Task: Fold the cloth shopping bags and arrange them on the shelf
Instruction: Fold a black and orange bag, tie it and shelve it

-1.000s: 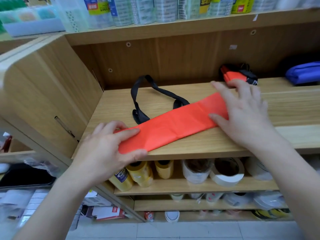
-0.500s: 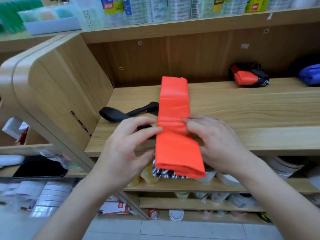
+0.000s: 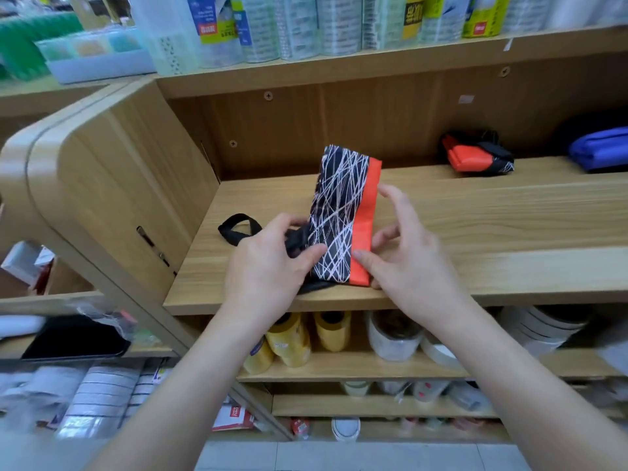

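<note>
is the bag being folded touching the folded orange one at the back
Apart. The head view shows bare shelf between the bag being folded and the folded orange bag.

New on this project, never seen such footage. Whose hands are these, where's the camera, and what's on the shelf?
No machine here: a person's two bare hands, filmed by a camera worn on their head, looking forward and down. The left hand and right hand both grip a folded bag, black-patterned with an orange edge, tilted up from the wooden shelf. Its black strap lies to the left. At the back sit a folded orange bag and a blue bag.
</note>
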`<action>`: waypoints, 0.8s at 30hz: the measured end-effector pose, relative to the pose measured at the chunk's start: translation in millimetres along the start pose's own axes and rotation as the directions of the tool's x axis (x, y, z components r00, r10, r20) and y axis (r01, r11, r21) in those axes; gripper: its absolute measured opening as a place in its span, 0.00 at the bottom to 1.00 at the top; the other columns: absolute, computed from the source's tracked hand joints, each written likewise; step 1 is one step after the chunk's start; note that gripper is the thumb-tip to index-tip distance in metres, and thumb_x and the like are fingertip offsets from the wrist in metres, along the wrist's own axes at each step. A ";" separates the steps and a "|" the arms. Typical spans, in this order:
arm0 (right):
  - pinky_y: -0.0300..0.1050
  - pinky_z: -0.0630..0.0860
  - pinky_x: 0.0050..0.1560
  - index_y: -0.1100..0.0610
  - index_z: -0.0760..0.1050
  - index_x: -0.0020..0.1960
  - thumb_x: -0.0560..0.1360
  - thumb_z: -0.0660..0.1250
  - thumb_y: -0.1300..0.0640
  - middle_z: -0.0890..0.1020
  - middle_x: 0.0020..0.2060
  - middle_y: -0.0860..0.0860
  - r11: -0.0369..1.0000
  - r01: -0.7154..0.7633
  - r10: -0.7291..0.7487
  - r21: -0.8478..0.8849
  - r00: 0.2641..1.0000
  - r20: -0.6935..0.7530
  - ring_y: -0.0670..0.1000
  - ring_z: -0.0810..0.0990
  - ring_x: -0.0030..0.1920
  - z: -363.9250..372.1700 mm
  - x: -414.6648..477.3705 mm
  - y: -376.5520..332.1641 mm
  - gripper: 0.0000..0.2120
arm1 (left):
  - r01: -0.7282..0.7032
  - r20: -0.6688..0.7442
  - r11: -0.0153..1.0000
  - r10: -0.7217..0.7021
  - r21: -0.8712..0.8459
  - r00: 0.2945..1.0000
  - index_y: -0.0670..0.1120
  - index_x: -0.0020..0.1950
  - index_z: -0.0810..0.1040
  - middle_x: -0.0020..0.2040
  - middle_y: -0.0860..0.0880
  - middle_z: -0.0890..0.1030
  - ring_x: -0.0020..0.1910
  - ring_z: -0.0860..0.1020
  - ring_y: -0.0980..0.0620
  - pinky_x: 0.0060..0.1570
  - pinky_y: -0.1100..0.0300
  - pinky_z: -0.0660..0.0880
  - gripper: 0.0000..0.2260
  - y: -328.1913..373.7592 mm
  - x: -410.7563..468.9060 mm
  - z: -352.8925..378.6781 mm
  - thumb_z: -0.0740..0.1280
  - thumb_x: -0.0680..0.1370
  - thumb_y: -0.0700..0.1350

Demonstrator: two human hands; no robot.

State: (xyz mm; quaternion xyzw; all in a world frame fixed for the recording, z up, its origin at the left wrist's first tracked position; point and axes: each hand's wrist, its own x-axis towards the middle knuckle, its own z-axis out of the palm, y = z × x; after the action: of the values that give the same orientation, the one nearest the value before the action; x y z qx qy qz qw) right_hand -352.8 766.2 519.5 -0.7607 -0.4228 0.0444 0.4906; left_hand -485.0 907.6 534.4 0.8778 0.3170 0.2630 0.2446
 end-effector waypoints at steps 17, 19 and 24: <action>0.51 0.70 0.62 0.53 0.59 0.74 0.71 0.69 0.34 0.74 0.67 0.55 0.932 -0.254 0.292 -0.259 0.949 0.120 0.58 0.73 0.66 9.1 86.3 -13.6 0.40 | -0.374 0.359 0.831 0.229 0.413 0.905 0.62 0.76 0.62 0.71 0.57 0.68 0.68 0.64 0.54 0.63 0.48 0.62 0.33 -5.0 -13.5 -5.4 0.40 0.75 0.71; 0.47 0.70 0.62 0.52 0.65 0.72 0.73 0.72 0.43 0.75 0.65 0.53 0.957 -0.283 0.286 -0.059 0.957 0.046 0.55 0.74 0.64 18.7 86.9 -14.5 0.33 | -0.390 0.371 0.828 0.241 0.404 0.897 0.64 0.77 0.57 0.72 0.57 0.66 0.69 0.61 0.56 0.63 0.50 0.60 0.31 -8.4 -17.9 -4.5 0.43 0.75 0.72; 0.56 0.80 0.56 0.49 0.72 0.61 0.76 0.71 0.60 0.80 0.51 0.53 0.882 -0.180 0.228 0.434 0.972 -0.061 0.54 0.83 0.51 10.5 76.2 -16.8 0.16 | -0.171 0.206 0.985 0.170 -0.012 0.964 0.70 0.70 0.61 0.55 0.65 0.77 0.58 0.73 0.59 0.62 0.43 0.69 0.28 -12.4 -17.6 -17.1 0.70 0.75 0.52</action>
State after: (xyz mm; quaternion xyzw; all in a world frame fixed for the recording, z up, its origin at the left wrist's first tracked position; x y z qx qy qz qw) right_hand -319.3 828.7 553.7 -0.6768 -0.2926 0.1451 0.6598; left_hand -512.5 908.5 534.3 0.9251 0.2139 0.1897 0.2501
